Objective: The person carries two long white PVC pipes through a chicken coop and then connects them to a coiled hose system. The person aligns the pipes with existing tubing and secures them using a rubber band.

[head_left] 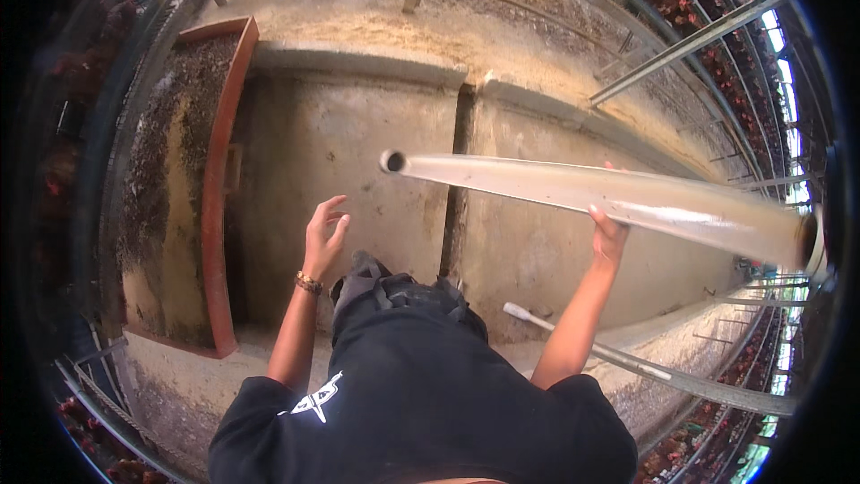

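One long pipe [537, 183] clasped in right grip [609, 235]; left grip [324, 235] free (fingers loosely curled).

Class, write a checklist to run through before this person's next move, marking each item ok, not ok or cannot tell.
1. Right grip around the pale pipe: ok; fingertips show at both edges.
2. Pipe held two-handed: not ok; the left grip is empty and apart from it.
3. Pipe clear inside: cannot tell; its left opening looks dark.
4. Pipe clear of the red-walled trough: ok; visibly apart.
5. Footing beside the dark floor gap: cannot tell; feet not clearly visible.
6. Right forearm clear of the thin pole: cannot tell; they overlap in view.
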The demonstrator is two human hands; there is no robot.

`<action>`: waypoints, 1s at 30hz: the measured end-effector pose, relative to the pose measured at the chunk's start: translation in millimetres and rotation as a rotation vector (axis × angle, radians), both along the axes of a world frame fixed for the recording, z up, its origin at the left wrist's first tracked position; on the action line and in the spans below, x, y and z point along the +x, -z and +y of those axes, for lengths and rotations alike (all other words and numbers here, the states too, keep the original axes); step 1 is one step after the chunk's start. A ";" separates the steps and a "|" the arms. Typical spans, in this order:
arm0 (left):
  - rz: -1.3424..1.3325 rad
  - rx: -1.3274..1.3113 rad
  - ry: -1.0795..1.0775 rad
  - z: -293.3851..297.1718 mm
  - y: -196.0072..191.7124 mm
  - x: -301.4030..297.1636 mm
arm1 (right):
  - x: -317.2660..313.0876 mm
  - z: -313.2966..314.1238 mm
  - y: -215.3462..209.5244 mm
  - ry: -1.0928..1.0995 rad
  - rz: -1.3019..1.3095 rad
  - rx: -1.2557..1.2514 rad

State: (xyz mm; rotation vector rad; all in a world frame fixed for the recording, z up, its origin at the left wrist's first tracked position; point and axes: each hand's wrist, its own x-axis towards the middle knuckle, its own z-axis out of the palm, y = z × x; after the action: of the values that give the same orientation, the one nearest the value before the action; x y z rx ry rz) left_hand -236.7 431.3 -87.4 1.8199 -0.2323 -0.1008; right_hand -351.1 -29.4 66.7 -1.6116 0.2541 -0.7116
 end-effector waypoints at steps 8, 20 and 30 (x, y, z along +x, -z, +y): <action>0.150 0.071 0.182 -14.6 29.0 17.2 | -88.3 -0.6 5.8 0.034 -0.138 0.209; 0.183 0.464 0.696 -105.6 77.7 15.5 | -228.2 -70.1 33.5 0.714 -0.148 0.543; 0.238 0.670 0.852 -165.5 105.6 -56.5 | -360.4 -136.4 72.9 1.712 -0.074 0.647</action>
State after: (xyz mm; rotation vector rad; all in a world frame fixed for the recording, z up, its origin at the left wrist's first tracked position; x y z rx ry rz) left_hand -293.2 265.9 -193.0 2.2126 -0.8711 -1.0938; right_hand -711.5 -165.8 -6.2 -0.4141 1.6960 -1.6733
